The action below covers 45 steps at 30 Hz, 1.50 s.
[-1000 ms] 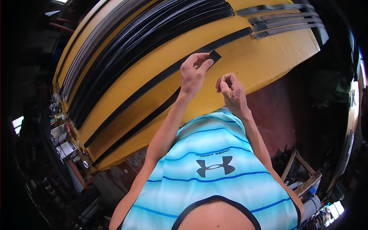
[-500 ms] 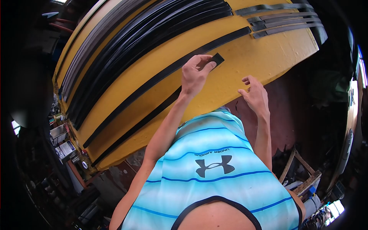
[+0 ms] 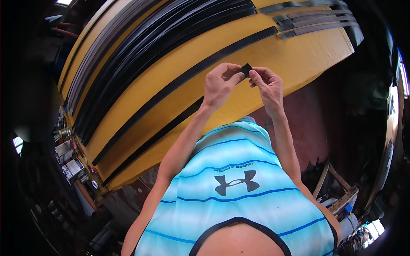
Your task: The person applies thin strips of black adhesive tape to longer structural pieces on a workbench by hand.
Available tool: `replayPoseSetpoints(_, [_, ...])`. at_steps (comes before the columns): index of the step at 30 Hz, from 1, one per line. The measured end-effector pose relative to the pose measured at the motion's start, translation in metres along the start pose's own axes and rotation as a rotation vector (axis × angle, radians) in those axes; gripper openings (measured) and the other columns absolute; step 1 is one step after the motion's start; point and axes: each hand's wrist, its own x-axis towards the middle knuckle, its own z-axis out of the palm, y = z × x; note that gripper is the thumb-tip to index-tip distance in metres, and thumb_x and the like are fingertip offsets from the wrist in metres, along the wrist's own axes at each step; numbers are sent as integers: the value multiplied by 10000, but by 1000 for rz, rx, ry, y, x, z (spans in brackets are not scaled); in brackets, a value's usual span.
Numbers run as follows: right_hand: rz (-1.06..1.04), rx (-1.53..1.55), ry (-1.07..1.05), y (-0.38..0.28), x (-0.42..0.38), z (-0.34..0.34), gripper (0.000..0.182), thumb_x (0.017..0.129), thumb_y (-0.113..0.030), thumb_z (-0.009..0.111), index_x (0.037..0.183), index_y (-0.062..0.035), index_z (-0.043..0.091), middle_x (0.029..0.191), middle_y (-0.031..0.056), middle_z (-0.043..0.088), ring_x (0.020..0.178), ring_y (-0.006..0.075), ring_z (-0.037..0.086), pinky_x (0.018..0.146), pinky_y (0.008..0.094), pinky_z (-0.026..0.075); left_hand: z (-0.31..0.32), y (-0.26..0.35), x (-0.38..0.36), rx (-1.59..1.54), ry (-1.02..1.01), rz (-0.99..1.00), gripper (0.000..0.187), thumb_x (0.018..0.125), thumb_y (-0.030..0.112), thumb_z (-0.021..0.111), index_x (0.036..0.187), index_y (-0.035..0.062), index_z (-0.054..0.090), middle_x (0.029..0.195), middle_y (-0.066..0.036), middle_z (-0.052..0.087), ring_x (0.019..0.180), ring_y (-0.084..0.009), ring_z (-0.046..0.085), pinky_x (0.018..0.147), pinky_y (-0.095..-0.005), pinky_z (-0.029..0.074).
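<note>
Between the fingertips of both hands is the end of a long black strip [image 3: 246, 69], raised above the yellow table [image 3: 294, 64]. My left hand [image 3: 220, 84] pinches it from the left, and my right hand [image 3: 269, 85] grips its right corner with thumb and fingers. The rest of this strip runs down to the lower left along the near side of the table, passing behind my left hand and wrist. Another black strip [image 3: 183, 88] lies just beyond my hands, parallel to it.
Further back on the table lies a stack of black strips [image 3: 171, 38], with grey strips [image 3: 102, 47] at its far left. Several grey strips [image 3: 316, 23] extend past the right end. Cans [image 3: 72, 167] stand at lower left; a wooden frame [image 3: 341, 200] is at lower right.
My right hand has moved up and left from beside the table edge and taken hold of the strip's end. My left hand keeps its hold, nearly in the same place.
</note>
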Motion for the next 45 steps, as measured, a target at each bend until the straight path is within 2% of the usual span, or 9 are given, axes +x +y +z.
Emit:
replayPoseSetpoints(2, [18, 37, 5, 1, 1, 1, 219, 910, -188, 766, 1018, -6, 711, 863, 23, 693, 765, 75, 603, 704, 226, 496, 0, 1, -1, -49, 3, -33, 190, 892, 95, 720, 1043, -20, 709, 924, -98, 745, 860, -142, 699, 798, -266, 541])
replayPoseSetpoints(8, [68, 221, -60, 7, 5, -3, 215, 839, -127, 826, 971, -29, 687, 873, 12, 679, 770, 86, 602, 697, 230, 491, 1, -1, 0, -35, -19, -33, 184, 899, 87, 713, 1051, -18, 706, 944, -102, 743, 876, -159, 702, 810, -273, 539])
replayPoseSetpoints(11, [45, 128, 21, 2, 1, 5, 219, 829, -120, 832, 956, -29, 677, 882, 15, 676, 769, 90, 602, 695, 234, 489, 1, -3, 1, -32, -24, -11, 188, 893, 77, 721, 1053, -22, 706, 944, -105, 739, 882, -168, 705, 821, -285, 541])
replayPoseSetpoints(15, [-46, -49, 185, -1, -13, 15, 201, 849, -123, 810, 965, -29, 676, 875, 18, 674, 752, 94, 602, 689, 232, 484, 5, -4, 2, -7, 20, 42, 175, 886, 65, 729, 1035, -25, 711, 930, -104, 733, 887, -178, 710, 819, -296, 549])
replayPoseSetpoints(18, [-189, -248, 318, 6, -18, 19, 171, 870, -127, 785, 968, -27, 686, 859, 24, 677, 709, 89, 598, 672, 230, 479, 6, -4, 1, 48, 52, 66, 167, 868, 49, 744, 1013, -30, 716, 927, -115, 726, 868, -190, 716, 787, -302, 559])
replayPoseSetpoints(20, [-269, -326, 356, 7, -19, 21, 135, 883, -120, 765, 951, -25, 697, 842, 25, 679, 667, 81, 590, 651, 228, 474, 7, -9, 2, 164, 65, 167, 191, 864, 71, 772, 1030, -10, 727, 942, -92, 730, 814, -133, 686, 729, -253, 542])
replayPoseSetpoints(27, [-273, -328, 419, 6, -21, 26, 111, 891, -102, 746, 946, -13, 707, 844, 37, 695, 623, 81, 592, 571, 230, 472, 14, -11, -2, 296, 125, 362, 185, 833, 56, 784, 994, -14, 727, 883, -110, 711, 782, -196, 697, 693, -295, 548])
replayPoseSetpoints(29, [-201, -291, 433, 6, -22, 26, 111, 896, -105, 742, 952, -14, 709, 848, 42, 699, 617, 82, 596, 546, 229, 472, 15, -11, -3, 324, 142, 421, 180, 826, 47, 784, 981, -20, 720, 878, -117, 707, 771, -213, 694, 694, -307, 553])
replayPoseSetpoints(45, [-189, -258, 485, 13, -31, 28, 141, 915, -130, 735, 984, -10, 707, 877, 50, 697, 641, 85, 587, 549, 232, 477, 18, -16, -10, 395, 140, 509, 158, 828, 27, 778, 957, -16, 698, 856, -125, 678, 741, -240, 672, 664, -320, 549])
